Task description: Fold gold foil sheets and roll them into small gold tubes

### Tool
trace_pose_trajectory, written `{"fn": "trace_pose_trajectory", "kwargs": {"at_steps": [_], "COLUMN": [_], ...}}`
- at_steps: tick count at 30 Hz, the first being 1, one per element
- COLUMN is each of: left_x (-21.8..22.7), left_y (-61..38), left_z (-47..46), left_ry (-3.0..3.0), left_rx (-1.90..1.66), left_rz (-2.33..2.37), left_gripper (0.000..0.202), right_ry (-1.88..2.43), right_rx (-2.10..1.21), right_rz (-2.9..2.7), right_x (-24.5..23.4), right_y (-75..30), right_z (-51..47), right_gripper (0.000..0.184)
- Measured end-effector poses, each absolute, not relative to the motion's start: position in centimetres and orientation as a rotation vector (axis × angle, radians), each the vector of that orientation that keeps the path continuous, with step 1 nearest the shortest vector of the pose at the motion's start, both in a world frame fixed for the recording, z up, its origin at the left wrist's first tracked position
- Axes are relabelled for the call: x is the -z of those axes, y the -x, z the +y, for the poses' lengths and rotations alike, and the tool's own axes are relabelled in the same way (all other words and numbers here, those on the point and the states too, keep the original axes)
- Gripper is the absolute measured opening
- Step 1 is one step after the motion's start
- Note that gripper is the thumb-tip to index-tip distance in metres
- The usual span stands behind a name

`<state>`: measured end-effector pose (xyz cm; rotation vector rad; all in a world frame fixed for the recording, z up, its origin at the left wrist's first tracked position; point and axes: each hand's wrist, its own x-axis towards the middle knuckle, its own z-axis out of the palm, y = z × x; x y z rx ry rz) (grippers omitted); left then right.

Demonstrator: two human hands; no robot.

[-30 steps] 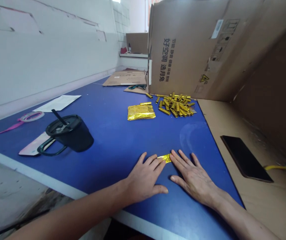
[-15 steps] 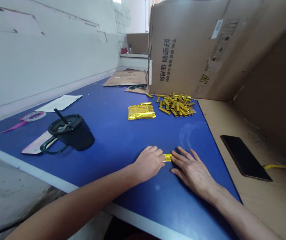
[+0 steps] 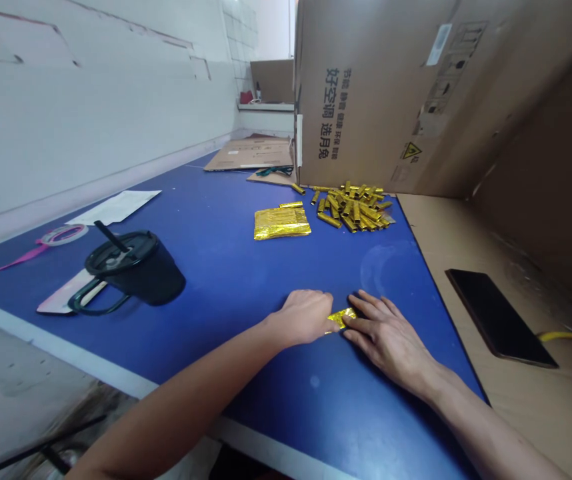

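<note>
A small strip of shiny gold foil (image 3: 342,319) lies on the blue tabletop between my hands, slightly tilted. My left hand (image 3: 309,315) is closed in a fist at the strip's left end, gripping it; the fingertips are partly hidden. Resting with fingers stretched out, my right hand (image 3: 383,333) presses the strip's right end with its fingertips. Farther back lies a flat stack of gold foil pieces (image 3: 282,223). Beside that stack, to the right, a heap of gold foil tubes (image 3: 353,210) is piled against a box.
A large cardboard box (image 3: 376,100) stands at the back right. On the left are a dark lidded mug (image 3: 141,270) with a straw, a roll of tape (image 3: 66,234) and white paper (image 3: 116,208). A black phone (image 3: 501,317) lies on cardboard at right. Flat cardboard (image 3: 251,155) lies behind.
The foil strip has turned, its right end now farther from me, and more of it shows. My left fist has rolled over slightly. The whole view has shifted a little.
</note>
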<state>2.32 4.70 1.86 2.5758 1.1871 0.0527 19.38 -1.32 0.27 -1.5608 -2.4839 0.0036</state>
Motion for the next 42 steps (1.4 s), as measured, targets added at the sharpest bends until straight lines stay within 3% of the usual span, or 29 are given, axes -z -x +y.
{"fn": "trace_pose_trajectory", "kwargs": {"at_steps": [7, 13, 17, 31, 42], "left_x": [-1.1, -0.9, -1.1, -1.5, -2.3], "left_y": [-2.1, -1.7, -1.6, -2.6, -2.8], "left_z": [4.4, 4.8, 4.4, 4.8, 4.4], "left_ry": [-2.46, -2.003, -1.91, -1.457, -1.291], "left_rx": [-0.181, -0.338, -0.411, -0.563, -0.578], "left_rz": [1.209, 0.96, 0.892, 0.765, 0.818], "left_gripper": [0.011, 0.015, 0.014, 0.005, 0.016], "right_ry": [1.436, 1.449, 1.345, 1.173, 1.044], "right_rx": [-0.19, -0.885, -1.316, -1.396, -1.471], "right_rz": [-2.295, -1.593, -1.383, -0.95, -0.891], "right_x": [0.7, -0.2, -0.9, -0.1, -0.1], "right_y": [-20.1, -19.9, -19.4, -19.1, -19.3], "right_z": [-1.3, -1.2, -1.2, -1.2, -1.4], "right_gripper": [0.022, 0.037, 0.028, 0.026, 0.03]}}
